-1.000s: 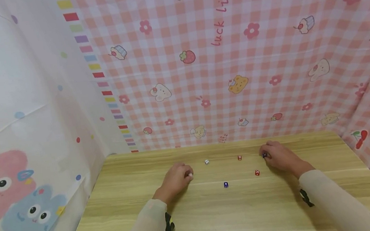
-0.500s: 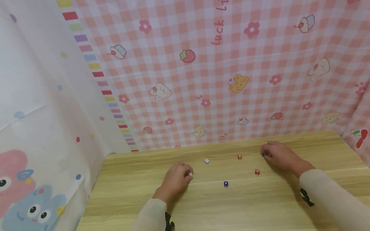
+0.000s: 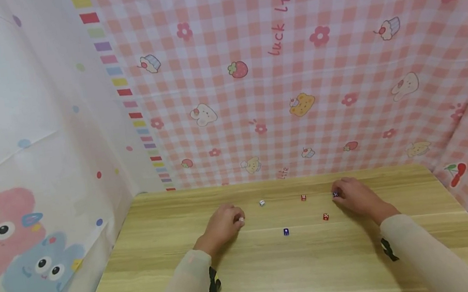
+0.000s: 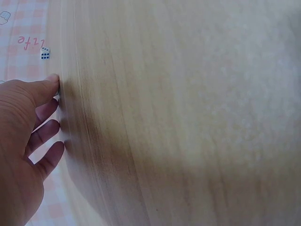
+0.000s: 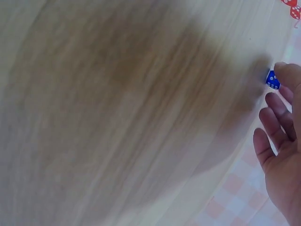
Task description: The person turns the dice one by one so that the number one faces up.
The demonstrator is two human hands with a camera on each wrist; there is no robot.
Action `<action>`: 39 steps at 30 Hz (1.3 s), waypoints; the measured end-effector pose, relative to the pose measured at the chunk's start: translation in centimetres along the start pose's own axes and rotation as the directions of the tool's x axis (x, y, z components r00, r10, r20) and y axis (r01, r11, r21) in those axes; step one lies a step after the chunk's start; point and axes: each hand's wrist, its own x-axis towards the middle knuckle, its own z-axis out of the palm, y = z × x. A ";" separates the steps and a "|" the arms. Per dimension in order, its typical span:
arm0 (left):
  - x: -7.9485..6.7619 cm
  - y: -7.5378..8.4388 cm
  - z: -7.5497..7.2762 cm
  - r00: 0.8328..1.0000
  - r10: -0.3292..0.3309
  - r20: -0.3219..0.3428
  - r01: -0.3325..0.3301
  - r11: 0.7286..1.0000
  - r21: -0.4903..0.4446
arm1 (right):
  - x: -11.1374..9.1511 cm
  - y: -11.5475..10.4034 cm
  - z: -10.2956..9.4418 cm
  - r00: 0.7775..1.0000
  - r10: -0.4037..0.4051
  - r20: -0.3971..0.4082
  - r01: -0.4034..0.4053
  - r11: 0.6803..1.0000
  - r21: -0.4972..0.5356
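My left hand (image 3: 224, 225) pinches a white die (image 3: 241, 219) between thumb and fingers, low at the tabletop; in the left wrist view the thumb mostly hides it. Over on the right, my right hand (image 3: 355, 197) pinches a blue die (image 5: 272, 80), its white pips showing beside the thumb in the right wrist view. Between the hands lie another white die (image 3: 262, 203), a red die (image 3: 303, 198) near the back, a second red die (image 3: 326, 216) and a blue die (image 3: 286, 232) closer to the front.
The wooden table (image 3: 276, 277) ends at a pink checked cloth (image 3: 232, 131) hanging behind it. A pale cloth (image 3: 68, 186) with cartoon figures hangs at the left. A dark strapped device (image 3: 214, 281) sits at the left wrist, another (image 3: 389, 249) at the right.
Both hands stay nearly still and keep their pinch on the dice. The loose dice lie as before; the whole head view has shifted only slightly.
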 end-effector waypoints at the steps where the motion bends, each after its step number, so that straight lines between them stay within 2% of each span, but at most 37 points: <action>1: 0.0 0.0 0.0 1.000 0.002 -0.001 -0.002 1.000 -0.001 | 0.0 0.0 0.0 1.000 -0.002 -0.002 0.002 1.000 0.010; 7: 0.1 -0.2 0.1 1.000 0.017 -0.016 -0.017 1.000 0.004 | 0.0 0.3 0.1 0.999 -0.039 -0.020 0.040 0.999 0.036; 19: 0.1 -0.3 0.3 1.000 0.012 -0.014 -0.012 1.000 0.007 | 0.2 0.0 0.0 0.999 -0.048 -0.011 0.048 0.999 0.026; 39: 0.1 -0.4 0.5 1.000 0.004 0.001 -0.004 1.000 0.017 | 0.1 -0.1 0.4 0.997 -0.068 -0.031 0.066 0.996 -0.061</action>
